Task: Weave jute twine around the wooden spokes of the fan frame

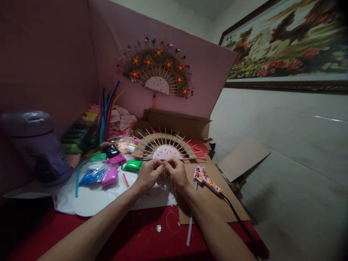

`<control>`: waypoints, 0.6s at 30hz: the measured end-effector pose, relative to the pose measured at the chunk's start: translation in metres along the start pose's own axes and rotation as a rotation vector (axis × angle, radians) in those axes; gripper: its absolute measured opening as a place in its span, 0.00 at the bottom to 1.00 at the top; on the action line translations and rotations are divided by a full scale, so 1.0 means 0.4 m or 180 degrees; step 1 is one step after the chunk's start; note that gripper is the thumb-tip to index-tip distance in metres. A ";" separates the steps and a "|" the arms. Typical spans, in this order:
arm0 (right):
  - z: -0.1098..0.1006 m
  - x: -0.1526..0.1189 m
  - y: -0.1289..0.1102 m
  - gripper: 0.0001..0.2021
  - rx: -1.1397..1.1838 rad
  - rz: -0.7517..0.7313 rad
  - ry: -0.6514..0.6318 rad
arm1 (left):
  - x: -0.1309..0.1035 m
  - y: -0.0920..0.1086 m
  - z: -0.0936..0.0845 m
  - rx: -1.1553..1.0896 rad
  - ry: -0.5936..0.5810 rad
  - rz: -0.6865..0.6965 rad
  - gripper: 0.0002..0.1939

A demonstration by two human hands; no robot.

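Note:
My left hand [149, 175] and my right hand [176, 174] meet at the middle of the table, fingertips pinched together. Whatever lies between the fingers is too small to make out. Just behind them stands a half-round fan [141, 145] of thin sticks with a woven band and a pink dotted centre. A green clay packet [133, 165] lies left of my left hand. To the right of my right hand, a flower-patterned glue gun [208, 181] rests on a cardboard sheet [225, 208].
A purple bottle [38, 148] stands at the left, near pipe cleaners [104, 116] and blue and pink clay packets [110, 176]. A finished fan [141, 63] hangs on the pink board. A glue stick [190, 230] lies near the front, beside the gun's black cable [236, 214].

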State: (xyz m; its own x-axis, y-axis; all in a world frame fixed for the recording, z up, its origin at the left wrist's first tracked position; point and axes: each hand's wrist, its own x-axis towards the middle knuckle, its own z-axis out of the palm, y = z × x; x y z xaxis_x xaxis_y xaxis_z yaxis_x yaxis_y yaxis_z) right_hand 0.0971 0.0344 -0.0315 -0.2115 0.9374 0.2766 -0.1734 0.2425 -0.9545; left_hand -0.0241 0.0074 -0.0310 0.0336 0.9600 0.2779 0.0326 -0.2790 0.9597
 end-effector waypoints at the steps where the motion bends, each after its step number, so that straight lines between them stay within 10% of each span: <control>1: 0.001 -0.001 0.000 0.13 0.0029 0.0035 -0.0025 | 0.000 -0.001 0.000 -0.0005 0.0006 -0.0014 0.09; 18: 0.003 -0.006 -0.006 0.12 0.0062 0.0097 -0.0032 | -0.002 0.007 0.002 -0.0181 -0.0019 -0.0064 0.10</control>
State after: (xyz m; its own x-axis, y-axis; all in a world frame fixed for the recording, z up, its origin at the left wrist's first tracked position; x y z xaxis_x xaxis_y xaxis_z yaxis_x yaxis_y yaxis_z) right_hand 0.0967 0.0315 -0.0298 -0.2265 0.9417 0.2487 -0.1855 0.2089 -0.9602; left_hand -0.0231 0.0060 -0.0287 0.0393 0.9652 0.2586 -0.0234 -0.2578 0.9659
